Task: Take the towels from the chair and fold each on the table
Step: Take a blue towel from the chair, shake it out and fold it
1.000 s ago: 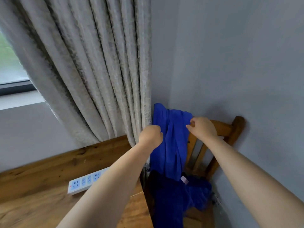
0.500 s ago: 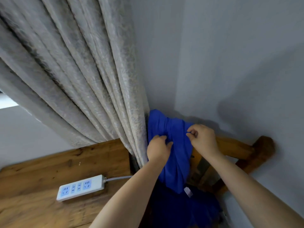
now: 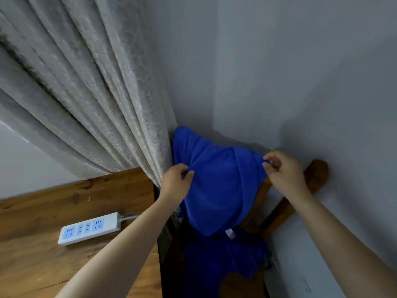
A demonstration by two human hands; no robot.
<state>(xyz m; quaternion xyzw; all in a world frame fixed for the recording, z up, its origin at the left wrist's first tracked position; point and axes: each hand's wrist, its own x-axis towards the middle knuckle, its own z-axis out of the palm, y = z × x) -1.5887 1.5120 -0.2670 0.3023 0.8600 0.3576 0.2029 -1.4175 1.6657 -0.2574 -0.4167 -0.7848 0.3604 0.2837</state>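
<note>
Head view shows both bare arms reaching toward a blue towel (image 3: 217, 190) draped over the backrest of a wooden chair (image 3: 315, 175) that stands in the corner against the grey wall (image 3: 300, 72). The left hand (image 3: 175, 183) has its thumb and fingers curled onto the towel's left edge, pinching a fold of cloth. The right hand (image 3: 283, 171) pinches the towel's upper right corner between thumb and fingertips, just above the chair's top rail. Between the two hands the cloth is spread out, with a raised hump at its upper left beside the curtain (image 3: 86, 93). The towel's lower end hangs to a point, where a small white label (image 3: 229, 233) shows. Below it, more blue cloth (image 3: 225, 259) lies heaped on the chair seat in shadow; whether that is one towel or several cannot be told. Left of the chair is the wooden surface (image 3: 43, 265), its edge just beside the chair. A white power strip (image 3: 89, 229) with blue sockets lies on it, and its grey cord runs toward the curtain. The patterned grey curtain hangs in folds down to the far edge of the surface and touches the towel's left side.
</note>
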